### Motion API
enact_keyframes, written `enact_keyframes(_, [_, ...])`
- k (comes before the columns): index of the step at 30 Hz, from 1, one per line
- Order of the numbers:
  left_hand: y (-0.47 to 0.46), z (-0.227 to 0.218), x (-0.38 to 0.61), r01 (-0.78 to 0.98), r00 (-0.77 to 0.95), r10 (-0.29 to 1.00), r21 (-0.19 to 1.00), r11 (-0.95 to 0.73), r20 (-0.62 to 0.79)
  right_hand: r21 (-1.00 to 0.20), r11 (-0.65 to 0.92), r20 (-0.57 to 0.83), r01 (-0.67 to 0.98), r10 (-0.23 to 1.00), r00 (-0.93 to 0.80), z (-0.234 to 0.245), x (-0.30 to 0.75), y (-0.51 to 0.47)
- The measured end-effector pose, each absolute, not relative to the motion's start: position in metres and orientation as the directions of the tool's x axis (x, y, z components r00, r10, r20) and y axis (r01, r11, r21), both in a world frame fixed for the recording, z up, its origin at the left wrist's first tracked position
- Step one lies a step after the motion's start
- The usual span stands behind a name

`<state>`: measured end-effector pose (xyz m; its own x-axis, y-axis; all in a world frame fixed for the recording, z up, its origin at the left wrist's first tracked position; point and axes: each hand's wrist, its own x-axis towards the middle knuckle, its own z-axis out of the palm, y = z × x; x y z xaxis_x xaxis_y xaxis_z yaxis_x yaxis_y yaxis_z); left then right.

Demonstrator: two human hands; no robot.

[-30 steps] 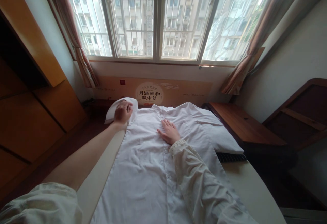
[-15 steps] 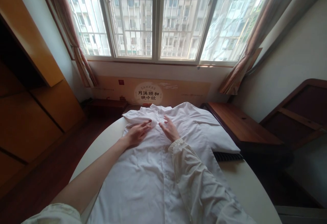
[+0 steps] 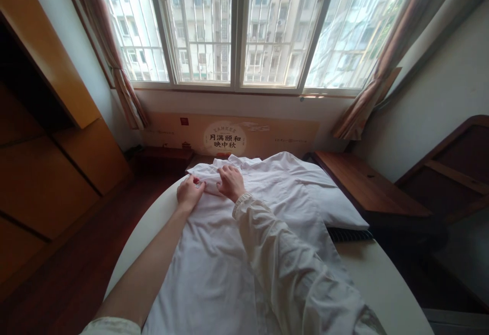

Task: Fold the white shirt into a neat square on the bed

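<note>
A white button-up shirt lies spread over the round pale table, its collar toward the window. At the shirt's far left edge, my left hand is closed, pinching the fabric near the shoulder. My right hand is just to its right, fingers curled down onto the cloth below the collar and closed on a fold. Its fingertips are partly hidden. My right forearm, in a cream sleeve, crosses over the shirt's front and covers part of the button line.
A dark ribbed object sticks out from under the shirt's right sleeve. Beyond the table, a brown wooden surface is at the right, near a leaning wooden chair. Orange-brown cabinets stand at the left. A printed banner runs below the window.
My left hand has moved left to the shirt's edge and closed on the cloth. The right hand has shifted left beside it, its spread fingers now curled onto the fabric.
</note>
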<state>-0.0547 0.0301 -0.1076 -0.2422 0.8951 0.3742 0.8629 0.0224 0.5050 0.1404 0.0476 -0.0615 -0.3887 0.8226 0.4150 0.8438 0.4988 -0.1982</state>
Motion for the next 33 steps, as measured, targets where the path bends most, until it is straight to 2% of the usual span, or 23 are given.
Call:
enact_keyframes(2, [0.031, -0.110, -0.058, 0.854, -0.272, 0.898, 0.516, 0.059, 0.347, -0.298, 0.392, 0.387, 0.870, 0.883, -0.265, -0.062, 0.133, 0.056])
enact_keyframes(4, [0.032, -0.111, -0.059, 0.846, -0.286, 0.903, 0.527, 0.080, 0.321, -0.509, 0.242, 0.371, 0.826, 0.928, -0.043, -0.063, 0.136, 0.064])
enact_keyframes(7, [0.034, -0.110, -0.060, 0.836, -0.289, 0.924, 0.536, 0.116, 0.251, -0.812, 0.121, 0.325, 0.571, 0.906, 0.270, -0.062, 0.159, 0.072])
enact_keyframes(10, [0.034, -0.108, -0.060, 0.832, -0.298, 0.929, 0.536, 0.140, 0.220, -0.945, 0.138, 0.268, 0.295, 0.844, 0.464, -0.064, 0.195, 0.072])
enact_keyframes(14, [0.034, -0.107, -0.060, 0.790, -0.332, 0.919, 0.595, 0.146, 0.214, -0.975, 0.196, 0.221, 0.103, 0.842, 0.492, -0.073, 0.245, 0.061])
enact_keyframes(19, [0.035, -0.104, -0.061, 0.749, -0.375, 0.905, 0.641, 0.169, 0.200, -0.972, 0.190, 0.231, 0.135, 0.864, 0.448, -0.084, 0.280, 0.040])
enact_keyframes(21, [0.036, -0.101, -0.063, 0.748, -0.380, 0.908, 0.636, 0.189, 0.178, -0.985, 0.133, 0.167, 0.107, 0.882, 0.440, -0.086, 0.284, 0.029])
enact_keyframes(24, [0.039, -0.096, -0.066, 0.755, -0.388, 0.909, 0.617, 0.220, 0.150, -0.999, 0.040, 0.025, -0.026, 0.912, 0.409, -0.089, 0.284, 0.010])
enact_keyframes(27, [0.041, -0.094, -0.069, 0.772, -0.374, 0.917, 0.594, 0.225, 0.140, -0.993, -0.008, -0.058, -0.118, 0.905, 0.422, -0.095, 0.280, -0.006])
enact_keyframes(30, [0.042, -0.093, -0.071, 0.797, -0.333, 0.934, 0.568, 0.207, 0.127, -1.000, -0.027, -0.024, 0.002, 0.923, 0.383, -0.096, 0.281, -0.017])
enact_keyframes(33, [0.041, -0.091, -0.072, 0.812, -0.289, 0.951, 0.555, 0.183, 0.110, -0.935, 0.072, 0.158, 0.348, 0.961, 0.227, -0.090, 0.287, -0.022])
